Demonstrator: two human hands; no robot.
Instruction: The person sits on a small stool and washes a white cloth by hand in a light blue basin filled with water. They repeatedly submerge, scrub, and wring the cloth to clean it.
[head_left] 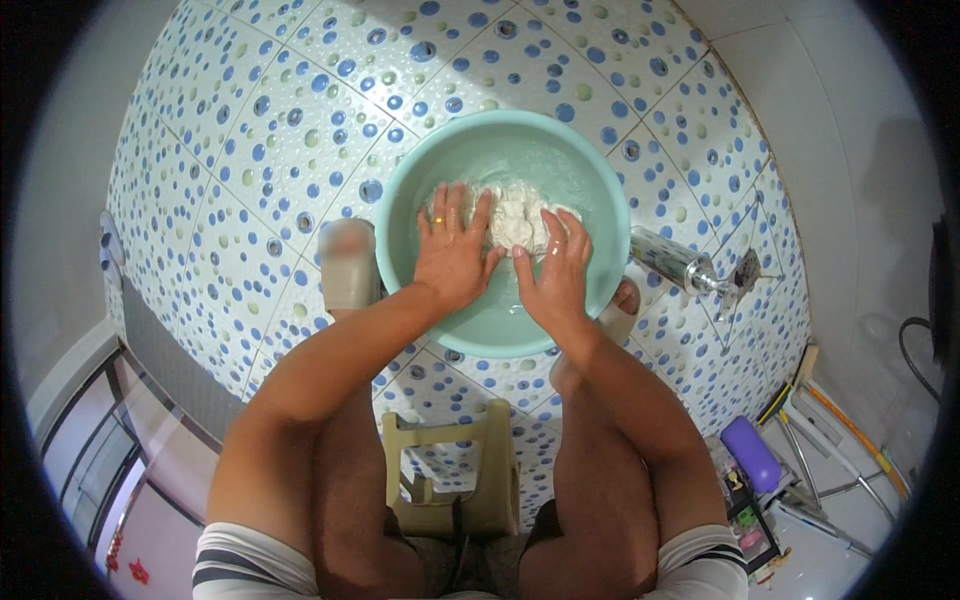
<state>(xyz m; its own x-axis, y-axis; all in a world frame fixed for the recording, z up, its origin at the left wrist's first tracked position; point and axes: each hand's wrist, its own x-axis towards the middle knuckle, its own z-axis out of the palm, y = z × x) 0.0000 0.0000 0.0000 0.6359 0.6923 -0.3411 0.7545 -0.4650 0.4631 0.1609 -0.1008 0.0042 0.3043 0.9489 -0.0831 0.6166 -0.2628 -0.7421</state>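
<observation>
Cloth (516,222) lies in the tub (480,140); washing seems begun, not finished. Left hand (453,252) at eight o'clock, right hand (556,278) at four, touch it, fingers spread.

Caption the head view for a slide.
Left hand and right hand on white cloth in a green basin of water.

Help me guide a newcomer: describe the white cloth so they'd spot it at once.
Start at the wide, round, pale green basin on the blue-dotted tile floor. Inside it, in water, the white cloth lies bunched under and between the left hand and the right hand. Its crumpled white folds set it apart from the smooth green basin around it.
</observation>
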